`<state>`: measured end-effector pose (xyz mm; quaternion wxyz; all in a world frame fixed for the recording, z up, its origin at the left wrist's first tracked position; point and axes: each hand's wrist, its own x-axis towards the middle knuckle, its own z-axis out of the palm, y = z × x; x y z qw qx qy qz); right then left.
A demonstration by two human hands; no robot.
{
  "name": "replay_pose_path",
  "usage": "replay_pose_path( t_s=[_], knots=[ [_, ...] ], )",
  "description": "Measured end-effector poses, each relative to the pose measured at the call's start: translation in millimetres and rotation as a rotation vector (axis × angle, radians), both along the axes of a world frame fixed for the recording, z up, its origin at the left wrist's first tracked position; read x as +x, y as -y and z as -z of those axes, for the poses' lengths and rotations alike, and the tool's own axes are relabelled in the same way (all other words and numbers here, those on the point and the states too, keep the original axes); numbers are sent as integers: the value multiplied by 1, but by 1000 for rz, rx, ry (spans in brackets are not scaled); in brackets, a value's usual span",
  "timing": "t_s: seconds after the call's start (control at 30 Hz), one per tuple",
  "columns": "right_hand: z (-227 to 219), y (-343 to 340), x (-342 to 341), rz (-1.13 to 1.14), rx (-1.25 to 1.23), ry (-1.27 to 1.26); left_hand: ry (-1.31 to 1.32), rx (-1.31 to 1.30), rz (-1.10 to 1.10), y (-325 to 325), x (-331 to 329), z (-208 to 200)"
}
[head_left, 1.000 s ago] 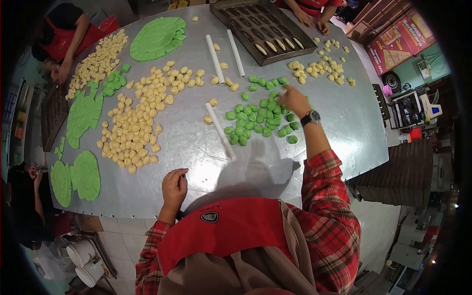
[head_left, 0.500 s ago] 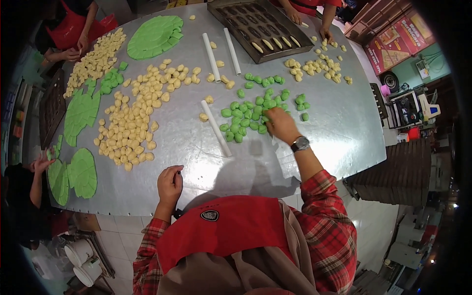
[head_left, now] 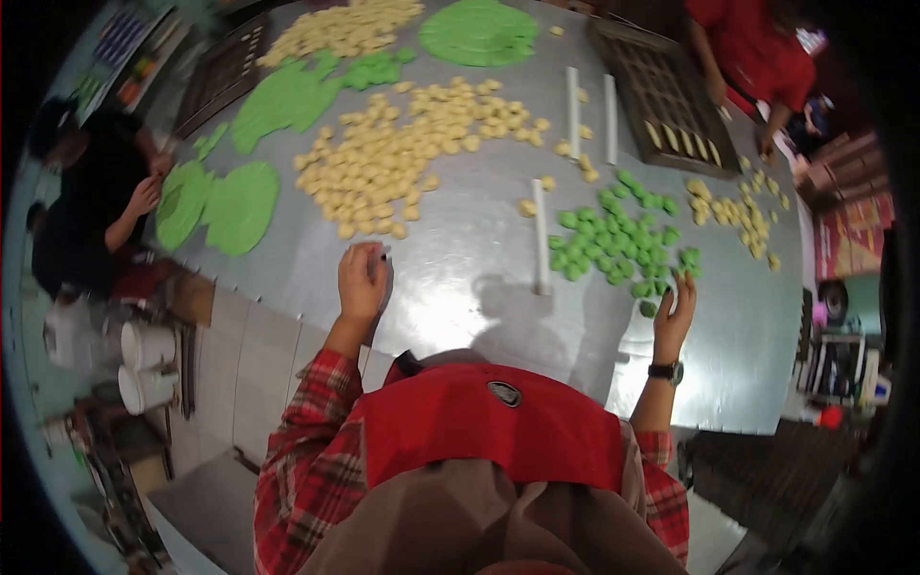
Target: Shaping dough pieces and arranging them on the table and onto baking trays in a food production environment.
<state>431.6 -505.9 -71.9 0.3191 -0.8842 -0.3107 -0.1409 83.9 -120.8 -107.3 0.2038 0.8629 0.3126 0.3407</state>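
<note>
My right hand (head_left: 675,314) is at the near right edge of a group of green dough pieces (head_left: 613,240), fingers apart and nothing seen in them. One darker green piece (head_left: 648,310) lies beside its thumb. Over the table's near edge, my left hand (head_left: 361,285) has its fingers curled in toward the thumb; whether anything is between them is hidden. Just beyond it spreads a large heap of pale yellow dough balls (head_left: 383,172). A white rod (head_left: 540,240) lies to the left of the green pieces.
Two more white rods (head_left: 573,115) lie farther back, near a dark moulded tray (head_left: 661,91) holding several pale strips. Flat green dough sheets (head_left: 241,206) are at the left. Co-workers stand left (head_left: 96,201) and far right (head_left: 757,57). White buckets (head_left: 149,345) stand below left.
The view has swung, shifting the table's contents rightward. My right hand has drawn back from among the green pieces to their near edge, its fingers now spread. The left stays curled.
</note>
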Motion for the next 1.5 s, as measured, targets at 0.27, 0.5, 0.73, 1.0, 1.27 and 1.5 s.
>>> replay_pose_path(
  t_s=[0.27, 0.5, 0.73, 1.0, 1.27, 1.5],
  knots=[
    [3, -83, -130, -460, 47, -167, -23, 50, -335, -84, -40, 22],
    [42, -84, -178, -571, -42, -138, -41, 191, -721, -153, -98, 17],
    [43, -86, -182, -540, -79, -154, -109, -171, -1009, -198, -176, 25],
    [39, -87, -189, -491, -178, -71, -549, -476, -998, -287, -181, 35],
    [38, -94, -184, -492, -203, -27, 120, -1102, -565, -313, -222, 45],
    [37, -91, -185, -520, -183, -41, 626, -1195, -566, -283, -241, 38]
  ],
)
